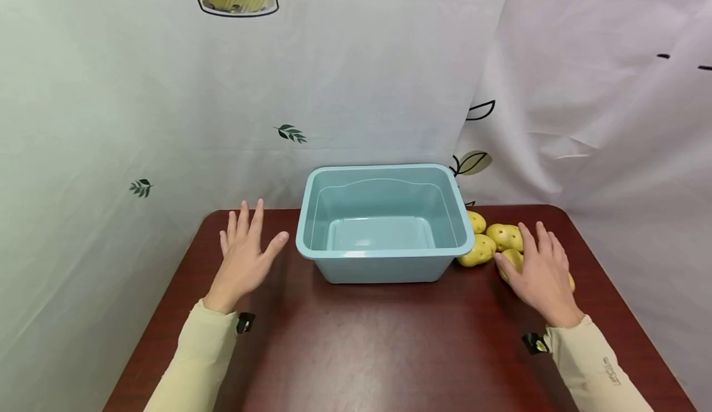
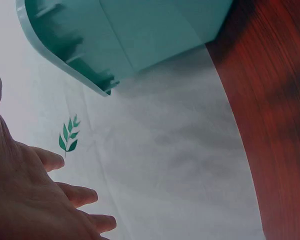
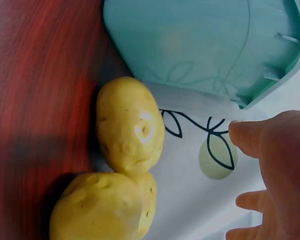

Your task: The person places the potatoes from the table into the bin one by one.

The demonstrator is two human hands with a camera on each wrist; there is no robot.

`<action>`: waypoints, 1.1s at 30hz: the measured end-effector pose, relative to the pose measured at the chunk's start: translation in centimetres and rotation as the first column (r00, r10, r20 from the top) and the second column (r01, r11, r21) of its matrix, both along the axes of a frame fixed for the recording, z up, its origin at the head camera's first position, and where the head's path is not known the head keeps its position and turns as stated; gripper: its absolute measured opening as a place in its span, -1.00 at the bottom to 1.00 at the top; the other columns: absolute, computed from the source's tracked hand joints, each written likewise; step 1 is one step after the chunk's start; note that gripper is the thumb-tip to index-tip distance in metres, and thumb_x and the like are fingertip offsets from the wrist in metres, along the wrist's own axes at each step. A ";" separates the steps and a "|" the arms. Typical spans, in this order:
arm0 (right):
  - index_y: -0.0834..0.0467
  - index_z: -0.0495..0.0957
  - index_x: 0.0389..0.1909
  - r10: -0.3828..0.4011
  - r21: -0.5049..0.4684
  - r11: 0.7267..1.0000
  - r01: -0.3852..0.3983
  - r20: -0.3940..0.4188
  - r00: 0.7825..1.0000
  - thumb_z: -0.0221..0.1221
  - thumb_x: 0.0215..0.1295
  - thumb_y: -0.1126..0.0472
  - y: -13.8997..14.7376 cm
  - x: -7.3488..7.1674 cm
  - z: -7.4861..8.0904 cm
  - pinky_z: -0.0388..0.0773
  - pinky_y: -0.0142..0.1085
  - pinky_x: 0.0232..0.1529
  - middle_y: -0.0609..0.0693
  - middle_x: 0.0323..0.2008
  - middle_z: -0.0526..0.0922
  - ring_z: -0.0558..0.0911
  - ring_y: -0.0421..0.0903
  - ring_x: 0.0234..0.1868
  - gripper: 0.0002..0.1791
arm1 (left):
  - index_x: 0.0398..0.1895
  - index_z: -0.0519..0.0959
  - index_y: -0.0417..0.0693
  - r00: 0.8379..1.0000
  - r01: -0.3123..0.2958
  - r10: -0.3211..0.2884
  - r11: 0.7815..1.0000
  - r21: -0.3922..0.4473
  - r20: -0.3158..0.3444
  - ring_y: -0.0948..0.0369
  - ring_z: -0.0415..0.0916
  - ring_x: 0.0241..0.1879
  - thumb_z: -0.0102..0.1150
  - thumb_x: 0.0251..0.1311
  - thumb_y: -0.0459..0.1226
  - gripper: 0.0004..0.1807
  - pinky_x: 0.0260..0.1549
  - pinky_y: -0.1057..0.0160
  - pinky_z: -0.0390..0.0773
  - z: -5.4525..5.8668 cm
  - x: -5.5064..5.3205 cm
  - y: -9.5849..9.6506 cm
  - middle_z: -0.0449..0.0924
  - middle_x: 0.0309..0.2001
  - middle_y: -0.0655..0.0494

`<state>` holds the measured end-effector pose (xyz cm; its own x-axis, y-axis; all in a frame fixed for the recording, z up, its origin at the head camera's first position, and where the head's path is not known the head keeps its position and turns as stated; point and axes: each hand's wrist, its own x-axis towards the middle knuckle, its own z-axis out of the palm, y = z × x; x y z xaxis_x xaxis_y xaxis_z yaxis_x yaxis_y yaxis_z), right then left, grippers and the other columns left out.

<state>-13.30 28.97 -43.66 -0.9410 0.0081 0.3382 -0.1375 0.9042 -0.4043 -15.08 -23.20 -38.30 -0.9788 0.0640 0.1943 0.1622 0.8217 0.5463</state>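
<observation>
A pale blue plastic basin (image 1: 384,270) stands near the back of the table, with nothing inside it. Several yellow potatoes (image 1: 476,251) lie in a group against its right side. My right hand (image 1: 542,276) is spread above the nearer potatoes, partly hiding them in the head view. In the right wrist view a potato (image 3: 130,125) lies beside the basin wall, and the fingers are apart from it. Left of the basin, my left hand (image 1: 241,264) is raised with its fingers spread and holds nothing. The left wrist view shows that hand (image 2: 35,195) apart from the basin (image 2: 140,30).
The dark red wooden table (image 1: 356,350) has rounded back corners. A pale cloth (image 1: 361,91) printed with leaves hangs right behind it and along its sides. Both forearms wear cream sleeves (image 1: 194,356), with a small black device at each wrist.
</observation>
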 end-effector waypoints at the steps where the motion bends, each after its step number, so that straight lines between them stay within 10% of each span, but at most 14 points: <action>1: 0.40 0.12 0.48 -0.002 0.002 1.000 0.002 0.001 1.000 0.23 0.36 -0.03 0.1 0.1 -0.1 -0.11 0.41 0.32 0.55 0.45 -0.01 0.00 0.58 0.40 -0.12 | 0.65 -0.23 0.05 1.000 0.005 -0.005 1.000 0.004 -0.002 -0.25 -0.59 0.53 -0.09 0.42 0.24 -0.04 0.30 -0.45 -0.49 0.1 0.0 0.2 -0.47 0.61 -0.15; 33: 0.50 0.13 0.43 0.012 0.048 0.999 -0.013 0.034 0.999 0.38 0.18 0.11 1.6 1.5 -3.2 0.10 0.36 0.23 0.61 0.33 0.14 0.16 0.58 0.26 -0.05 | 0.65 -0.25 0.16 0.994 0.105 -0.105 0.993 0.046 0.010 -0.15 -0.54 0.56 -0.07 0.40 0.27 -0.04 0.38 -0.35 -0.39 0.1 -0.7 4.3 -0.46 0.62 -0.03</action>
